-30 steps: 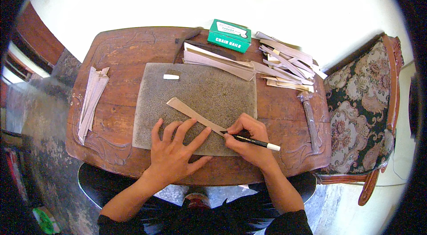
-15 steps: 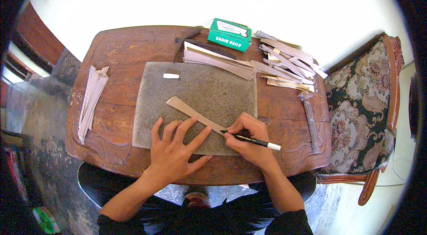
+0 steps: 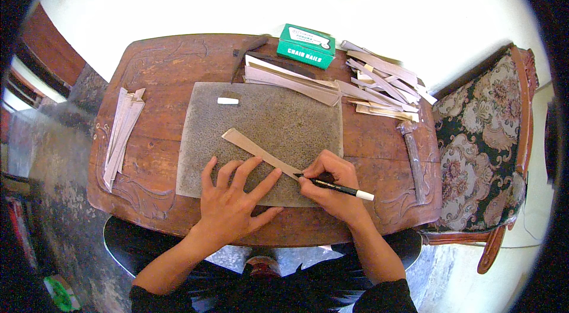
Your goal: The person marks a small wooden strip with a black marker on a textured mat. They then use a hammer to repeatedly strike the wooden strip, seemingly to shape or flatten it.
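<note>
A narrow, tapering tan strip lies slantwise on a dark speckled mat, its wide end up and to the left. My left hand rests with fingers spread, fingertips along the lower edge of the strip. In my right hand is a black marker with a white rear end. The marker's tip meets the strip near its narrow end, close to my right fingers. A small white piece, perhaps the marker's cap, lies near the mat's upper left.
On the carved wooden table, a bundle of strips lies left, with more strips behind the mat and a loose pile back right. A green box stands at the back, a hammer lies right. A floral chair stands beside.
</note>
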Demonstrator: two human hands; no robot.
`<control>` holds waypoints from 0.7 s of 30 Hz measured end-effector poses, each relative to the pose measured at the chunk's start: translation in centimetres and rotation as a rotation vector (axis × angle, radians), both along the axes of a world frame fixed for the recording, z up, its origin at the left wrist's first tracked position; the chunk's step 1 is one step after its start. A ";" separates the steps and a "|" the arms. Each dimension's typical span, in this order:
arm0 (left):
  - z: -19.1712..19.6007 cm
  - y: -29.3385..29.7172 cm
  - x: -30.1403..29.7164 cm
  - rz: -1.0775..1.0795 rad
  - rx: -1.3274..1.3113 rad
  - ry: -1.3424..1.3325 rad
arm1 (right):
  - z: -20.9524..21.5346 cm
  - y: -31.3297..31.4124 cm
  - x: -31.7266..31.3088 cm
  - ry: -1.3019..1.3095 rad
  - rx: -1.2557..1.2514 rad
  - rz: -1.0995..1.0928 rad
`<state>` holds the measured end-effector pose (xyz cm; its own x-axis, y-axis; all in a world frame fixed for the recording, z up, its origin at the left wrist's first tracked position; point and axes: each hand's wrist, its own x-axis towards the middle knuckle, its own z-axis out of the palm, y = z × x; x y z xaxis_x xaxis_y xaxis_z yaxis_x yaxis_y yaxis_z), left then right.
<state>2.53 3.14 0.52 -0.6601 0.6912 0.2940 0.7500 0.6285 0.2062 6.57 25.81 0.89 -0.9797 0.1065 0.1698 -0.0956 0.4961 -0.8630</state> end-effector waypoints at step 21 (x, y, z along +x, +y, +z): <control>0.1 0.1 -0.2 0.007 -0.014 0.005 | 0.9 0.1 0.4 0.029 -0.140 -0.006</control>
